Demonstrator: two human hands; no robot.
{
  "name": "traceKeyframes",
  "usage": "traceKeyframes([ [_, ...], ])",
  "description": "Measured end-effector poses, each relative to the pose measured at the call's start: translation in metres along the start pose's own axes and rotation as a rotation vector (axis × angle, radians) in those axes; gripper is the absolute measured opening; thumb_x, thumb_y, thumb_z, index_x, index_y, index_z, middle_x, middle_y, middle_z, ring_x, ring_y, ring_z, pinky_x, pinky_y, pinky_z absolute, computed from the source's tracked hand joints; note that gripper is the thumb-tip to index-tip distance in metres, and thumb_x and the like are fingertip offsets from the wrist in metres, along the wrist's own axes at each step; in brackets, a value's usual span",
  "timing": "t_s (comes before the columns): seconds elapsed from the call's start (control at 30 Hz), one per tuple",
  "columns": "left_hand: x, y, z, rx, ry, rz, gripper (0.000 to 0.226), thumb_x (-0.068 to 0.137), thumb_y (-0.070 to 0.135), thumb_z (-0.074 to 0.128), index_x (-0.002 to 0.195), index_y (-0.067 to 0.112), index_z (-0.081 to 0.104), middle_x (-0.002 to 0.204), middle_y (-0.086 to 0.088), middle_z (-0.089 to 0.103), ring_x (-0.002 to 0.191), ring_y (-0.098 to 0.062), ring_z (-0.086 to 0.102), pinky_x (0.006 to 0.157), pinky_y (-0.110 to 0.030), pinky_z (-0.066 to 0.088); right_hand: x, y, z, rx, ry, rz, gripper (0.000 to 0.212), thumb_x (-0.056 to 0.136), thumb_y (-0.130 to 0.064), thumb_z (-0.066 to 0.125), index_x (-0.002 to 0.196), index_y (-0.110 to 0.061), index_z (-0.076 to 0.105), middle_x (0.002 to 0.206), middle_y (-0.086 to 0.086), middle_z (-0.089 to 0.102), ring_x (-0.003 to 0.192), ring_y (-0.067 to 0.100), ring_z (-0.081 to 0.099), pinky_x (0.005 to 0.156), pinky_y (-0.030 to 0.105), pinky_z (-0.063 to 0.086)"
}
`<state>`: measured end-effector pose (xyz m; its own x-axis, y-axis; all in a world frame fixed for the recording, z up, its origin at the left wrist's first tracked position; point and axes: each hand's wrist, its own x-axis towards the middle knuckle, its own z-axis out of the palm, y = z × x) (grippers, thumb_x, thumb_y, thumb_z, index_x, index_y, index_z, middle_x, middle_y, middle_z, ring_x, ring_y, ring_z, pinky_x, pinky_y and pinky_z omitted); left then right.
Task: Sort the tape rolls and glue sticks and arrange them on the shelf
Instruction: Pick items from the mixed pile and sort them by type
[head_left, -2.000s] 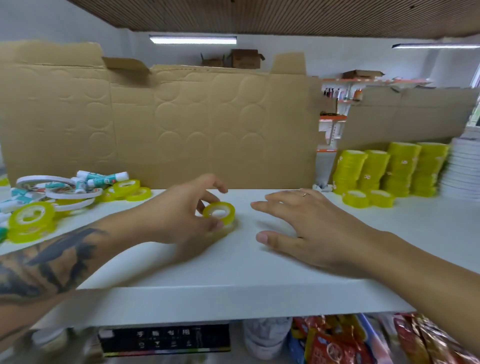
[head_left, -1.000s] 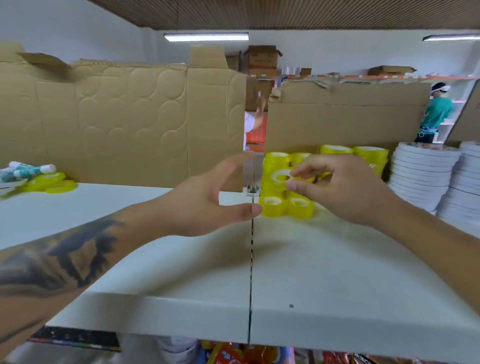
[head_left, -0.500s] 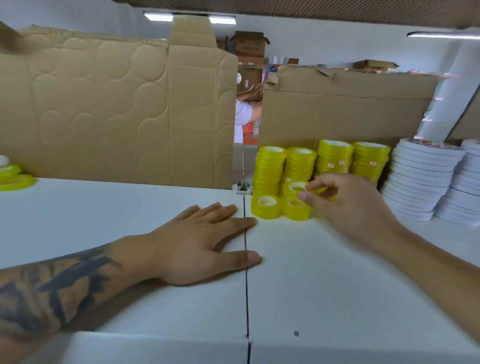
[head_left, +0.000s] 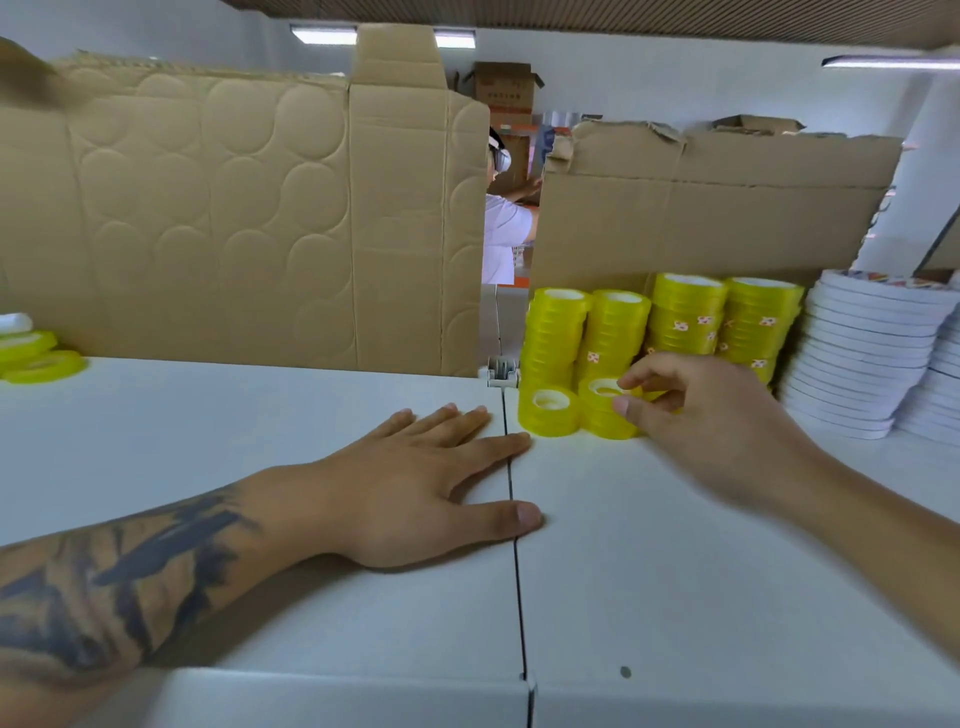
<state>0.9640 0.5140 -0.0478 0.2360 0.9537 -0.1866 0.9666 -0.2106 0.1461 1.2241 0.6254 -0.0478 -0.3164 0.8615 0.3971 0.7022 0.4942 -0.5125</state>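
My left hand (head_left: 415, 488) is lying flat on the white shelf (head_left: 260, 415), palm down, fingers straight and a bit spread, holding nothing. The fingertips are reaching right up to the dark seam (head_left: 514, 545) where the 2 shelf boards are meeting, and my thumb is poking just across it.

My right hand (head_left: 711, 426) is hovering over the small yellow tape rolls at the front. The thumb and forefinger are curling in around the top roll (head_left: 605, 389) of a short stack, forefinger at its upper rim and thumb against its side (it's a bit blurry, so I can't swear how firm that pinch is). That roll is sitting on more yellow rolls, and just beside it on the left there's a single yellow roll (head_left: 550, 413) lying flat on the shelf, touching the stack.

Right behind those, 4 tall columns of yellow tape (head_left: 670, 322) are standing in a row against the cardboard. To the right of them, stacks of flat white tape rolls (head_left: 867, 358) are piling up, leaning a little.

Way over at the left edge, a couple of wider yellow rolls (head_left: 41, 364) are lying flat, well apart from everything else.

2 big cardboard sheets (head_left: 249, 234) are standing along the back of the shelf, and through the gap between them a person in a white shirt (head_left: 501, 228) is showing.
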Motion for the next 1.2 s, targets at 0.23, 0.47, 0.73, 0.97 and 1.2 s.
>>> traceKeyframes([
  [0.23, 0.002, 0.000, -0.003, -0.007, -0.019, -0.002, 0.081, 0.079, 0.091, 0.020, 0.151, 0.065, -0.005, 0.169, 0.019, -0.012, 0.154, -0.002, -0.016, 0.126, -0.036, -0.008, -0.002, -0.004, -0.001, -0.057, -0.014, 0.013, 0.018, 0.088, -0.047, 0.071, 0.104, -0.040, 0.067, 0.098, -0.019, 0.065, 0.090, 0.002, 0.060, 0.072, 0.017, 0.043],
  [0.47, 0.006, -0.004, -0.004, -0.021, 0.015, 0.027, 0.080, 0.083, 0.090, 0.023, 0.155, 0.059, 0.006, 0.171, 0.012, 0.001, 0.157, -0.010, -0.004, 0.127, -0.044, 0.001, -0.012, -0.018, -0.007, -0.173, 0.013, -0.161, 0.033, 0.086, -0.043, 0.070, 0.118, -0.035, 0.069, 0.139, -0.013, 0.052, 0.131, 0.005, 0.044, 0.096, 0.012, 0.024],
  [0.73, -0.012, -0.020, -0.014, 0.023, 0.135, 0.045, 0.071, 0.092, 0.083, 0.023, 0.153, 0.047, 0.032, 0.168, 0.006, 0.024, 0.156, -0.015, 0.015, 0.124, -0.053, 0.009, -0.019, -0.082, 0.012, -0.444, -0.108, -0.312, 0.061, 0.093, -0.071, 0.034, 0.135, -0.035, 0.061, 0.154, -0.002, 0.046, 0.139, 0.025, 0.046, 0.110, 0.041, 0.041],
  [0.97, -0.080, -0.129, -0.042, 0.090, 0.260, -0.112, 0.069, 0.089, 0.075, 0.051, 0.149, 0.041, 0.042, 0.153, 0.009, 0.046, 0.137, -0.023, 0.046, 0.112, -0.041, 0.038, -0.001, -0.172, 0.072, -0.396, -0.231, -0.318, 0.061, 0.088, -0.069, 0.039, 0.144, -0.045, 0.047, 0.162, -0.012, 0.031, 0.145, 0.012, 0.035, 0.116, 0.035, 0.034],
  [1.2, -0.122, -0.273, -0.062, 0.232, 0.374, -0.364, 0.064, 0.093, 0.063, 0.054, 0.149, 0.035, 0.044, 0.147, 0.002, 0.052, 0.133, -0.026, 0.052, 0.104, -0.039, 0.044, 0.019, -0.252, 0.151, -0.381, -0.398, -0.404, 0.065, 0.090, -0.076, 0.034, 0.149, -0.048, 0.034, 0.160, -0.018, 0.028, 0.150, 0.010, 0.025, 0.120, 0.039, 0.030],
])
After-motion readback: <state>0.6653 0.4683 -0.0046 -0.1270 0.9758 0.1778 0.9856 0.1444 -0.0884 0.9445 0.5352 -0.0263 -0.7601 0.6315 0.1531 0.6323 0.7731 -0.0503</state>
